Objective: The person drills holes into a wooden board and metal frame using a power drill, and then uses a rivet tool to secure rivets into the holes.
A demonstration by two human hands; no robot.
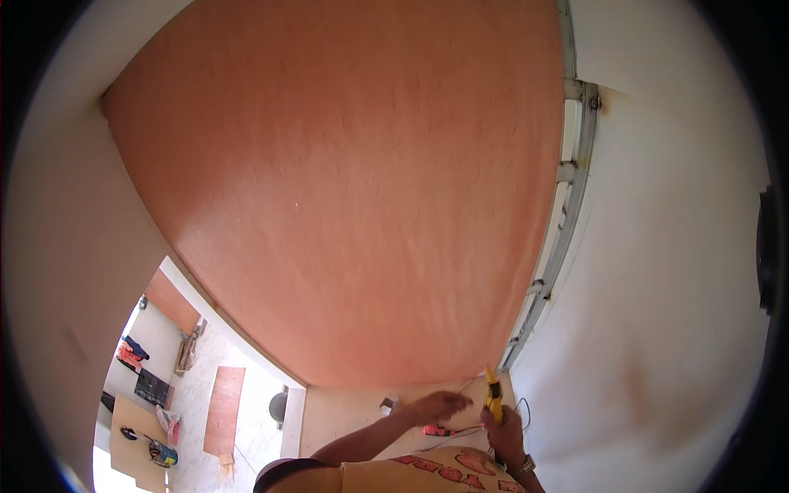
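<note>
My right hand (505, 431), with a watch at its wrist, is closed around a yellow and black hand tool (493, 397). The tool points up toward the bottom right corner of a large reddish-brown wood panel (353, 205); its exact kind is unclear. To the left, my left hand (442, 405) holds nothing visible, its fingers loosely bent and apart. Below that hand, a red power tool (438, 430) lies on the floor, partly hidden by my arm and body. Beside my left forearm is a small box-like object (389, 405).
A metal frame (567, 197) with crosspieces runs along the panel's right edge, next to a white wall (666, 246). A dark cable (526, 411) curls near my right hand. At left, a doorway shows a reddish board (224, 411), a cardboard sheet (136, 444) and a round dark object (278, 406).
</note>
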